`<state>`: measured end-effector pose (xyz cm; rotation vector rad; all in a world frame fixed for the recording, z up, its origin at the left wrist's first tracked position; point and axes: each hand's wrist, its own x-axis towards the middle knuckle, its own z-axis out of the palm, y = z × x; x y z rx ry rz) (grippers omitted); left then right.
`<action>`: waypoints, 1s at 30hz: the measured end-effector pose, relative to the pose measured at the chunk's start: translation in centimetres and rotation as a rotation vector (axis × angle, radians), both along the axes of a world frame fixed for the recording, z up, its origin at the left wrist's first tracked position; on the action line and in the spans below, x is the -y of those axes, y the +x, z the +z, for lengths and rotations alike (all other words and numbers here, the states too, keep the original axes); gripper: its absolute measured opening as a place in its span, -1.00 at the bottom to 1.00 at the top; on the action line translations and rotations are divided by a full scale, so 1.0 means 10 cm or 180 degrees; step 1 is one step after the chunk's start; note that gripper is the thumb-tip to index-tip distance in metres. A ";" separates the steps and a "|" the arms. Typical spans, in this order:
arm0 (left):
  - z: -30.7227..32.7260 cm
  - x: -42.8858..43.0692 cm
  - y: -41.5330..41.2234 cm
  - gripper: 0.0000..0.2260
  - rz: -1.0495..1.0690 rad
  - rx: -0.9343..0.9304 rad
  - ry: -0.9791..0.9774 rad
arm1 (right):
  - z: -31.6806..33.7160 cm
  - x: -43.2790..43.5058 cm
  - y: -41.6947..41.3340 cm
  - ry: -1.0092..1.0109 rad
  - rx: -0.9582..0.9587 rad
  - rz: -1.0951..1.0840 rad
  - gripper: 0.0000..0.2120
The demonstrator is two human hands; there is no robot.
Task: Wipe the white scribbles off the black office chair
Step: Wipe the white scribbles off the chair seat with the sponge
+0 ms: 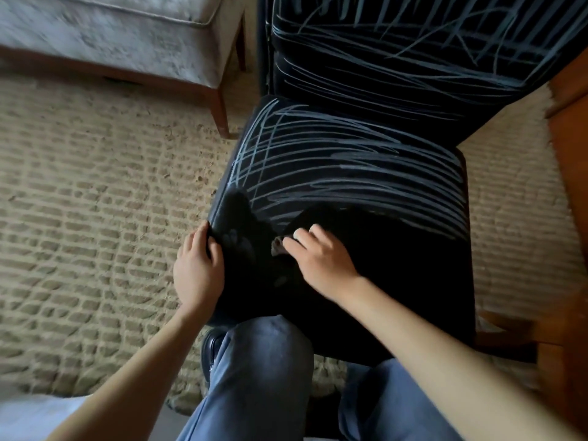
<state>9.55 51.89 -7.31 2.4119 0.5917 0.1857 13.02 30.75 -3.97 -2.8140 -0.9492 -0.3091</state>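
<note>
Kneeling close in blue trousers. Gripping the left seat edge of the black office chair with left hand, fingers curled. Pressing a dark cloth mid-seat, right hand bent round it; white scribbles beyond.

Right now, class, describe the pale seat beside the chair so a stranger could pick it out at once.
Find the black office chair covered in white scribbles. Left of its backrest, on the woven rug, stands a pale upholstered bench. Only it has light fabric, piped edges and reddish wooden legs.
</note>
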 end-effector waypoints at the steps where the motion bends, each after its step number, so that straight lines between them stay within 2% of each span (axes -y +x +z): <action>1: 0.00 0.00 0.00 -0.59 -0.0007 0.0021 0.0010 | 0.00 0.09 0.16 -0.0066 -0.0007 0.0168 -0.84; 2: 0.00 0.01 0.00 -0.58 0.0004 0.0033 0.0012 | 0.02 0.17 0.33 -0.0104 -0.0071 0.0099 -0.84; 5: 0.00 0.01 -0.02 -0.57 0.0076 0.0032 -0.0029 | 0.07 0.11 0.60 0.0114 -0.0212 -0.0998 -0.82; 7: 0.00 0.02 -0.02 -0.55 0.0120 0.0043 -0.0066 | 0.09 -0.14 0.45 0.0133 -0.0035 -0.1201 -0.84; 12: -0.02 0.03 -0.03 -0.55 0.0114 0.0076 -0.0100 | -0.05 -0.30 -0.15 0.0227 0.0152 0.0025 -0.83; 14: -0.02 0.03 -0.03 -0.55 0.0109 0.0081 -0.0112 | -0.02 -0.20 0.03 -0.0024 0.0294 0.0565 -0.85; 15: -0.02 0.03 -0.03 -0.54 0.0110 0.0079 -0.0114 | 0.00 -0.18 0.20 -0.0161 0.0333 0.0609 -0.87; 16: -0.02 0.02 -0.03 -0.53 0.0108 0.0077 -0.0117 | 0.03 -0.18 0.39 -0.0198 0.0238 0.0370 -0.88; 19: -0.01 0.02 -0.04 -0.51 0.0109 0.0110 -0.0126 | 0.13 -0.34 0.78 0.0019 -0.0324 -0.0961 -0.85; 20: 0.00 0.03 -0.04 -0.51 0.0118 0.0125 -0.0126 | 0.14 -0.42 0.76 0.0082 -0.0381 -0.1142 -0.85; 22: -0.01 0.03 -0.04 -0.51 0.0138 0.0133 -0.0132 | 0.12 -0.54 0.56 0.0144 -0.0168 -0.0889 -0.86; 25: -0.02 0.04 -0.04 -0.51 0.0166 0.0156 -0.0166 | 0.04 -0.51 0.10 0.0107 0.0040 0.0056 -0.90; 27: -0.02 0.04 -0.05 -0.51 0.0160 0.0166 -0.0195 | 0.04 -0.42 0.12 -0.0078 0.0077 0.0593 -0.90; 28: -0.02 0.04 -0.05 -0.51 0.0160 0.0161 -0.0191 | 0.05 -0.40 0.26 -0.0205 0.0149 0.0741 -0.90; 30: -0.03 0.03 -0.04 -0.51 0.0156 0.0142 -0.0164 | 0.11 -0.44 0.61 -0.0238 0.0050 0.0412 -0.90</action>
